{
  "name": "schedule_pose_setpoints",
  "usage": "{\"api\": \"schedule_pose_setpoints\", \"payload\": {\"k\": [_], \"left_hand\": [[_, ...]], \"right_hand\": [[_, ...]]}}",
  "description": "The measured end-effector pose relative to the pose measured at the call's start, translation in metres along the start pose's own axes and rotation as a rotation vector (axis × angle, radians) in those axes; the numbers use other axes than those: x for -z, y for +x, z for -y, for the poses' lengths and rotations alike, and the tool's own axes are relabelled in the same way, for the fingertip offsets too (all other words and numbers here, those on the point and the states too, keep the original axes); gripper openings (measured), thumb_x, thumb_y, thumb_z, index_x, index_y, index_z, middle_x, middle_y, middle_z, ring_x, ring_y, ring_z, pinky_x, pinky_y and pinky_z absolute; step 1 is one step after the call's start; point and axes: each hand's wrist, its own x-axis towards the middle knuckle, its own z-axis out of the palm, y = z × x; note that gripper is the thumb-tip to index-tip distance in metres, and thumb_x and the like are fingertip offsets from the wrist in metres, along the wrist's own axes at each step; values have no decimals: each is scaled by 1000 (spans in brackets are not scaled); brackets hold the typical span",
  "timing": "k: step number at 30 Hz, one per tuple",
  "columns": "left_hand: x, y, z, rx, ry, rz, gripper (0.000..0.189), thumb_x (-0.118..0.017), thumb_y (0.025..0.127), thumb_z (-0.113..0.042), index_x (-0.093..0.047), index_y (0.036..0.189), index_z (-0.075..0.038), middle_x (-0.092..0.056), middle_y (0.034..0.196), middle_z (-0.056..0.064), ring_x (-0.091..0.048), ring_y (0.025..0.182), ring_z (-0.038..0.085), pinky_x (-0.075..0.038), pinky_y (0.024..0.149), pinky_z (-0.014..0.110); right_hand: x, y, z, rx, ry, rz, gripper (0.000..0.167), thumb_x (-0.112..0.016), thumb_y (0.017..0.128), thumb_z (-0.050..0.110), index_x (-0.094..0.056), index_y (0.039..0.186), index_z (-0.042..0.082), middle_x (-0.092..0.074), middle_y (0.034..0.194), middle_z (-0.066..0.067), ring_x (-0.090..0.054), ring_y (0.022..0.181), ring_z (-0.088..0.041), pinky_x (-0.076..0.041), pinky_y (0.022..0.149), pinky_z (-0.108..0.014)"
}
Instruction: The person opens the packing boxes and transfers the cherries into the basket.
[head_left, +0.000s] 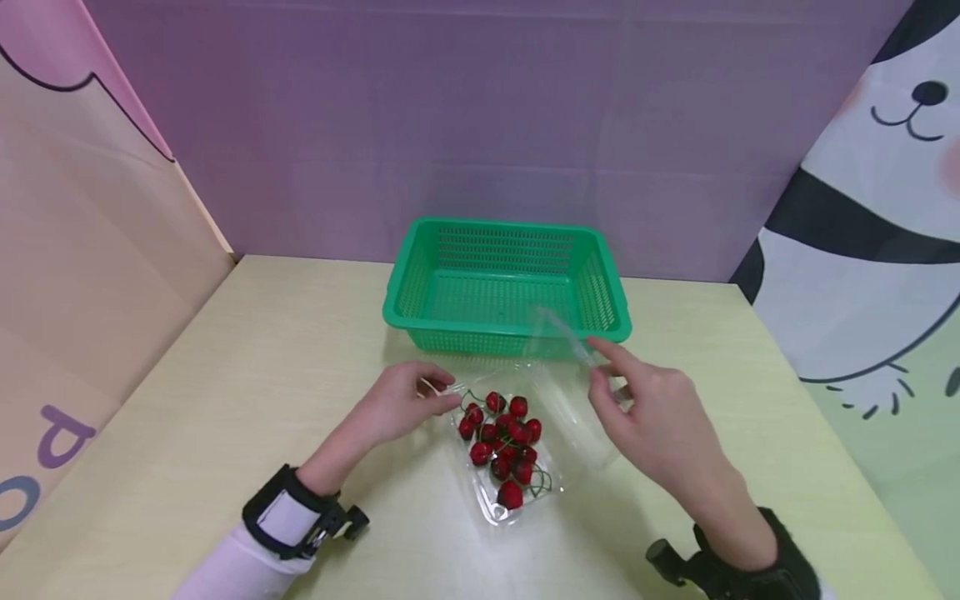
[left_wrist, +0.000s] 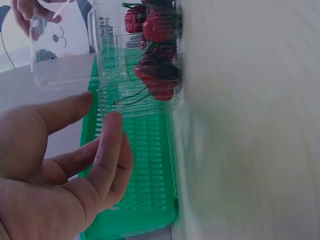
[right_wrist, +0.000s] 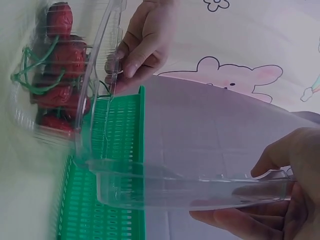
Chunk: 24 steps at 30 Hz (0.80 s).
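A clear plastic clamshell box (head_left: 501,518) lies on the table with its lid raised. Several red cherries (head_left: 510,494) with green stems fill its base. At the box's far left corner is my left hand (head_left: 401,404), pinching the rim between thumb and fingers; the left wrist view has the fingertips (left_wrist: 114,120) right at that edge. My right hand (head_left: 652,417) holds the edge of the transparent lid (right_wrist: 200,192) between thumb and fingers, the lid tilted up to the right of the cherries.
Just behind the box stands a green plastic basket (head_left: 510,327) with slotted walls, partly overlapped by the lid in the head view. The pale wooden table (head_left: 262,367) meets a purple backdrop (head_left: 375,108) behind the basket. Printed panels flank both sides.
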Motion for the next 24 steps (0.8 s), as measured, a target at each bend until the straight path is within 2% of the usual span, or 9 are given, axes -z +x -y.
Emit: {"api": "schedule_pose_setpoints", "payload": {"k": [6, 10, 18, 24], "left_hand": [[5, -2, -1, -24, 1, 80, 45, -80, 89, -14, -67, 127, 6, -70, 115, 14, -67, 93, 21, -59, 75, 31], [6, -2, -2, -31, 0, 101, 48, -80, 90, -13, -64, 130, 7, -69, 118, 16, -67, 94, 21, -58, 76, 31], [5, -2, -1, -49, 18, 82, 46, -79, 91, -12, -64, 130, 7, -68, 121, 18, -67, 95, 22, -58, 80, 33], [3, -2, -1, -41, 37, 46, 45, -80, 90, -13, -66, 128, 6, -68, 121, 17, -67, 97, 23, -59, 83, 36]], "right_hand": [[4, -1, 1, -15, -8, 2, 31, -64, 92, 2, -72, 122, 0, -77, 97, -11, -72, 62, -14, -52, 48, -23], [6, -1, 0, -21, -20, 3, 30, -63, 91, 1, -72, 120, -1, -76, 96, -10, -72, 63, -15, -49, 45, -22], [11, -1, -4, -7, -75, -52, 28, -65, 85, -2, -76, 111, -4, -71, 94, -9, -68, 69, -17, -50, 49, -28], [18, -1, -5, -48, -149, -7, 26, -66, 83, 2, -77, 107, -2, -69, 90, -7, -61, 69, -18, -46, 50, -32]]}}
